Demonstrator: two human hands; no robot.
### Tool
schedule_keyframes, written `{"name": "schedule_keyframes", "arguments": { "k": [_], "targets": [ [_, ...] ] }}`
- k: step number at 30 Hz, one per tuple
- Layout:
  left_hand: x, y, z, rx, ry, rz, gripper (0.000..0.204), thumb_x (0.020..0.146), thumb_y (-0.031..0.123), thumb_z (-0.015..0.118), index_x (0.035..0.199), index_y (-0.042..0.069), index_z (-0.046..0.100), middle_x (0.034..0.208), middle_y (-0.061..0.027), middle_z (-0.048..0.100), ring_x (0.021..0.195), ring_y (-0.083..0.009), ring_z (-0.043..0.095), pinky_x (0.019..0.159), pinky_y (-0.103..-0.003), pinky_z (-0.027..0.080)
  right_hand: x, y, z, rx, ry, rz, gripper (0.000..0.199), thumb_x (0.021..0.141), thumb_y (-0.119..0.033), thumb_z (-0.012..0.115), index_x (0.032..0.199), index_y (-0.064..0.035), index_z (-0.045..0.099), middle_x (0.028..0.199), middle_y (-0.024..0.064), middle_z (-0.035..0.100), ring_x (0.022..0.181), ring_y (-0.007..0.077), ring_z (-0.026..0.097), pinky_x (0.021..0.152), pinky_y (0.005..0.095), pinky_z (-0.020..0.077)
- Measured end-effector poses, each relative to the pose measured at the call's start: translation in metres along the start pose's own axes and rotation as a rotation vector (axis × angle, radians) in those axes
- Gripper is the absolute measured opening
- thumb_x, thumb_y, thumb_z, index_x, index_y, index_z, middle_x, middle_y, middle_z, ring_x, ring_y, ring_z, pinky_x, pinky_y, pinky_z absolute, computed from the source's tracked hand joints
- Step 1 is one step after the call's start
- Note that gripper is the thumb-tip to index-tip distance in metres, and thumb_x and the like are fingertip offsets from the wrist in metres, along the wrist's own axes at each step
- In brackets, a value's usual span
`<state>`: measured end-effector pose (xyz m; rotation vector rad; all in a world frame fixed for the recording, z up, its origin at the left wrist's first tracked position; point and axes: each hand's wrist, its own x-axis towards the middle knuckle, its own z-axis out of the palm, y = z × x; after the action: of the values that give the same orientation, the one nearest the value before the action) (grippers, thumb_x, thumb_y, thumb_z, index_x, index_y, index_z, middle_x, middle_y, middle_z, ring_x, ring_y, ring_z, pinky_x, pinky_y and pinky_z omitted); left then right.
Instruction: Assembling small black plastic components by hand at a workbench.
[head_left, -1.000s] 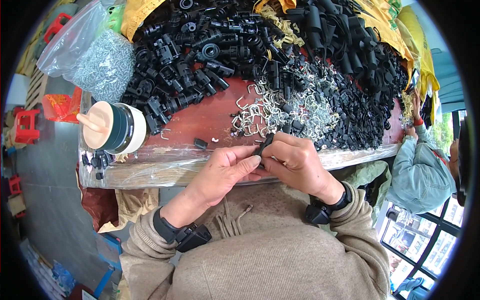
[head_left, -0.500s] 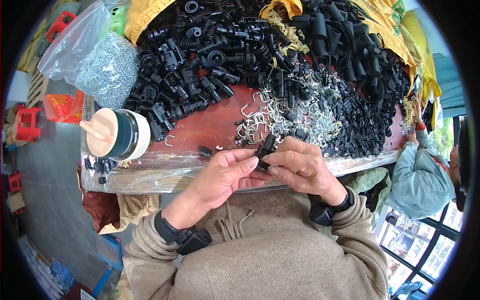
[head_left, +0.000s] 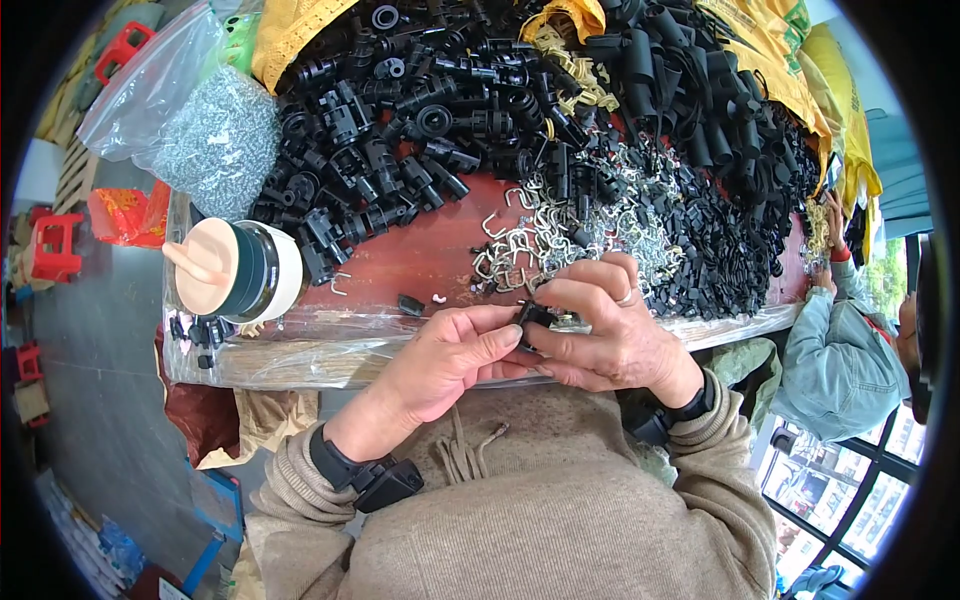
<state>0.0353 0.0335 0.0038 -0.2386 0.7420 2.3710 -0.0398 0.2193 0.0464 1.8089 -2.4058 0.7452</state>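
Between my two hands, just over the table's near edge, is a small black plastic part [head_left: 533,322]. My left hand [head_left: 440,358] pinches it from the left between thumb and fingers. From the right, the curled fingers of my right hand [head_left: 610,335] close on the same part and cover much of it. Right behind the hands lie bent metal hooks [head_left: 515,245] in a loose heap, with small black plastic pieces [head_left: 715,245] beside them. A single black piece [head_left: 410,305] rests on the red table [head_left: 425,250] left of my hands.
Larger black fittings [head_left: 370,150] and black tubes [head_left: 650,70] are piled at the back. A lidded cup [head_left: 235,268] stands near the left corner, before a clear bag of small metal pieces [head_left: 225,140]. Another person [head_left: 840,340] reaches in at the right edge.
My right hand has turned and its fingers have shifted over the black part, which now sits less upright and more covered. My left hand has barely moved.
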Motion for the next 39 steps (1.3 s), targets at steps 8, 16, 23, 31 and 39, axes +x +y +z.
{"name": "schedule_keyframes", "arguments": {
  "k": [8,16,23,31,39],
  "targets": [
    [0.001,-0.003,-0.001,0.039,0.017,0.009,0.03,0.088,0.015,0.045,0.113,-0.002,0.045,0.104,-0.0101,0.055,0.093,-0.0197,0.057,0.082,-0.031,0.048,-0.002,-0.004,0.003,-0.137,-0.066,-0.081,0.04,0.053,-0.027,0.069,0.09,-0.0141,0.059,0.109,0.0054,0.045,0.101,0.0238,0.042,0.081,0.0398,0.0302],
    [0.001,0.001,-0.004,-0.027,0.034,0.005,0.031,0.088,0.016,0.045,0.114,-0.001,0.045,0.101,-0.0101,0.056,0.091,-0.019,0.057,0.079,-0.028,0.048,-0.003,-0.001,0.008,-0.025,-0.097,0.027,0.046,0.056,-0.024,0.069,0.097,-0.0107,0.055,0.116,0.0067,0.04,0.106,0.023,0.039,0.082,0.0386,0.0296],
    [0.0,0.003,-0.006,-0.032,0.024,-0.005,0.031,0.089,0.016,0.044,0.115,-0.001,0.043,0.101,-0.0136,0.056,0.092,-0.0231,0.057,0.078,-0.031,0.049,0.003,0.012,-0.012,0.366,-0.066,0.133,0.046,0.065,-0.029,0.068,0.101,-0.0046,0.054,0.114,0.0122,0.042,0.105,0.0262,0.041,0.085,0.0385,0.0312],
    [0.001,0.007,-0.006,0.016,0.011,-0.046,0.033,0.087,0.015,0.047,0.115,-0.001,0.043,0.102,-0.0138,0.056,0.092,-0.0219,0.057,0.078,-0.03,0.049,0.025,0.081,-0.024,0.488,0.203,0.333,0.034,0.074,-0.027,0.062,0.095,-0.0002,0.056,0.099,0.0118,0.052,0.093,0.0231,0.051,0.078,0.0321,0.0408],
    [0.006,0.014,-0.015,0.027,-0.043,-0.052,0.034,0.086,0.016,0.048,0.115,-0.002,0.043,0.103,-0.0148,0.055,0.093,-0.0226,0.057,0.08,-0.032,0.048,0.079,0.159,-0.025,0.155,0.219,0.51,0.018,0.077,-0.01,0.056,0.093,-0.0008,0.056,0.092,0.0061,0.055,0.081,0.0151,0.053,0.07,0.0222,0.0402]
  ]
}}
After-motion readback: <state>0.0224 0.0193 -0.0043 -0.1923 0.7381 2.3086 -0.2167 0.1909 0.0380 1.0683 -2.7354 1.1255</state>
